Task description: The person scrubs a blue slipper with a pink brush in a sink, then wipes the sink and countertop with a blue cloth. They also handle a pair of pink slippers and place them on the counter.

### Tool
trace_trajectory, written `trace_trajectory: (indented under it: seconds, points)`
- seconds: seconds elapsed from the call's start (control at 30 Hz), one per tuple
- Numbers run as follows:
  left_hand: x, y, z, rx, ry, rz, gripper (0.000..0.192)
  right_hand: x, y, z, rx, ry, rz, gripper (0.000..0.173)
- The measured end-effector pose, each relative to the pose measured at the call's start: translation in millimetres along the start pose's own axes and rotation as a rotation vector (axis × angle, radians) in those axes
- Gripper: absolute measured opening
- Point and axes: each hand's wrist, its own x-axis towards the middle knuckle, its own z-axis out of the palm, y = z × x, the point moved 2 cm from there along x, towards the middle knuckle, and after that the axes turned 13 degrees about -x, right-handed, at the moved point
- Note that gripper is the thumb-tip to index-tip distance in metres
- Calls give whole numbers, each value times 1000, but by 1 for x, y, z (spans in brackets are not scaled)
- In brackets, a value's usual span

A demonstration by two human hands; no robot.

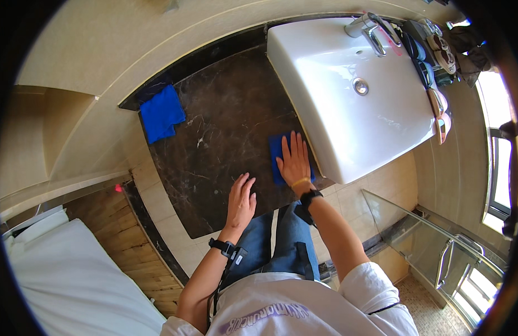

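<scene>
My right hand [295,163] lies flat, fingers spread a little, on a folded blue cloth [276,156] close to the side of the white washbasin [326,138]. Part of that cloth is hidden under the palm. My left hand [241,201] is over the front part of the dark marble countertop [225,122] and holds nothing; whether its fingertips touch the stone I cannot tell. A second blue cloth [162,113], loosely folded, rests at the counter's far left corner, apart from both hands.
A chrome faucet [363,26] stands at the basin's back, near its drain [360,86]. Slippers [438,103] line the basin's right side. A glass panel [414,235] with a metal handle is at the lower right. White bedding [74,277] lies at the lower left.
</scene>
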Motion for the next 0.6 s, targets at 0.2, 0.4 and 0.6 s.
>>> trace_trajectory:
  seconds: [0.2, 0.4, 0.6]
  points:
    - [24, 2, 17, -44, -57, 102, 52, 4, -18, 7, -2, 64, 1, 62]
    - [10, 10, 44, -28, -301, 154, 69, -78, -36, -12, 123, -1, -289, 61]
    - [-8, 7, 49, -75, -358, 62, 77, -100, -25, -35, 45, -137, -220, 53]
